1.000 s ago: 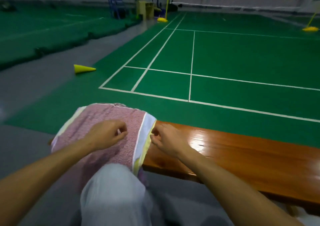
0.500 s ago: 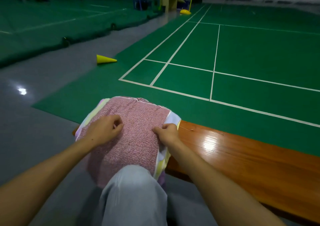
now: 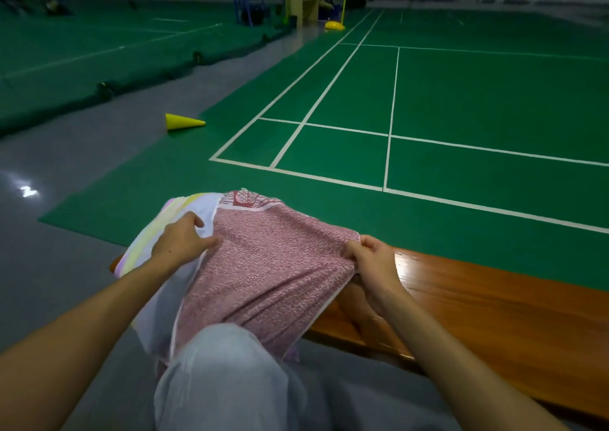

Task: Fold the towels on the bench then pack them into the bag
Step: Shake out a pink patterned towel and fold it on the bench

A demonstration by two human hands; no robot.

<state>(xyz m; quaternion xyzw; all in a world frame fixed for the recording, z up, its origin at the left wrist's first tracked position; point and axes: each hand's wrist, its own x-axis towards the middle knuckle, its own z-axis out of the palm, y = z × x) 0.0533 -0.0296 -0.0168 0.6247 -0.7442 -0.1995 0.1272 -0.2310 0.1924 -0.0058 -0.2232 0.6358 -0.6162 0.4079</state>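
With your right hand (image 3: 372,262) pinching the pink towel's (image 3: 263,272) edge and your left hand (image 3: 181,242) clasping its other side over the counter (image 3: 494,315) end, pull taut before folding evenly.

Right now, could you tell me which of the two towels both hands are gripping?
The pink towel on top; the left hand and right hand pinch its corners. The white, pastel-striped towel lies beneath.

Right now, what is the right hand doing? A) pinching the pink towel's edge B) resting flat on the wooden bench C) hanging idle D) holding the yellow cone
A: the right hand has its fingers curled on the right edge of the pink textured towel, above the glossy orange-brown wooden bench.
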